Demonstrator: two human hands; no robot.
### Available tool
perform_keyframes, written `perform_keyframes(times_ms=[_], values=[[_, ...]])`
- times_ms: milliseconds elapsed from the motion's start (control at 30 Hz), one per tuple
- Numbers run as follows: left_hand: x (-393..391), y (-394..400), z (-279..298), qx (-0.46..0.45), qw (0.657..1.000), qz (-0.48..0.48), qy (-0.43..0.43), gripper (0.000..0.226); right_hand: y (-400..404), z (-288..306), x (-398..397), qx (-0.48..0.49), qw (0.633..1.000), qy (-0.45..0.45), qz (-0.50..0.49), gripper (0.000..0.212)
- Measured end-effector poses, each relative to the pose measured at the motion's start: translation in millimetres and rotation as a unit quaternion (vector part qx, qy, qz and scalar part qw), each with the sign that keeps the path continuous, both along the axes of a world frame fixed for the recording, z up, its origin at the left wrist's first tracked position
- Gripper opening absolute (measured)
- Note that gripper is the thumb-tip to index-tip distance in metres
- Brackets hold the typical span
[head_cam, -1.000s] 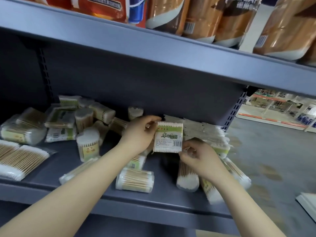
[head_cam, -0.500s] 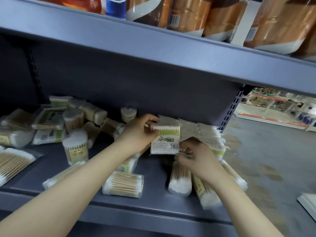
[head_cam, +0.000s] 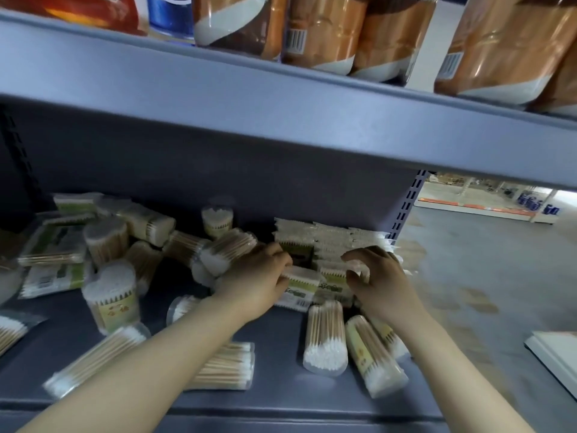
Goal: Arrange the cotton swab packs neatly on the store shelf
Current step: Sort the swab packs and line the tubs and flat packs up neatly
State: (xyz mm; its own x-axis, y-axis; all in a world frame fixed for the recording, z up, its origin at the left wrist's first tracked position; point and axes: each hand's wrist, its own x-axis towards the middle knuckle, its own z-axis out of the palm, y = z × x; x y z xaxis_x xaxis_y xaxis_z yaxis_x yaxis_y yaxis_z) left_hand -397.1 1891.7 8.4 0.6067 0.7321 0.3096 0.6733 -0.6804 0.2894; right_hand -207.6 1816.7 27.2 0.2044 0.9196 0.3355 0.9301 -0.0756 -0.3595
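Note:
Cotton swab packs lie scattered over the grey store shelf (head_cam: 281,398). A row of flat packs (head_cam: 331,239) stands against the back wall at the right. My left hand (head_cam: 256,282) grips a flat green-labelled pack (head_cam: 299,290) at the front of that row, low on the shelf. My right hand (head_cam: 374,279) hovers just right of it with curled fingers over the row's packs; whether it holds one is unclear. Round tubs of swabs (head_cam: 110,295) and loose bags (head_cam: 324,339) lie around both forearms.
The upper shelf (head_cam: 281,98) hangs close above, loaded with orange-brown bags (head_cam: 315,26). A perforated upright (head_cam: 406,204) marks the shelf's right end, with open aisle floor beyond. A white object (head_cam: 555,354) lies at the lower right.
The flat pack held up in front of the row has been lowered and pushed back against it. My right hand rose from under the pack onto the row. The view moved closer.

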Motion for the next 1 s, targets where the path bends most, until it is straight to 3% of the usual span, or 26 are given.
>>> perform_keyframes(times_ms=[67,200,300,400,567,800,1000], values=[[-3,1,1,0.058,0.997,-0.004,0.056,0.028,4,0,-1,-0.006,1.0,-0.007,0.002,0.037],[-4,6,-2,0.15,0.985,-0.03,0.083,0.034,14,1,-3,-0.074,0.996,-0.029,0.038,0.06],[1,11,-7,0.131,0.985,-0.011,0.112,0.031,22,-1,-4,-0.14,0.987,-0.043,0.06,0.078],[7,14,-6,0.174,0.974,0.016,0.141,0.039,29,-5,-4,-0.175,0.98,-0.078,0.062,0.085],[14,20,-5,0.194,0.97,0.031,0.142,0.043,34,-8,-2,-0.177,0.978,-0.094,0.064,0.081],[21,30,-8,0.153,0.972,0.07,0.167,0.031,36,-11,3,-0.169,0.978,-0.098,0.076,0.075],[23,36,-6,0.191,0.966,0.05,0.164,0.034,38,-15,6,-0.155,0.978,-0.117,0.081,0.075]])
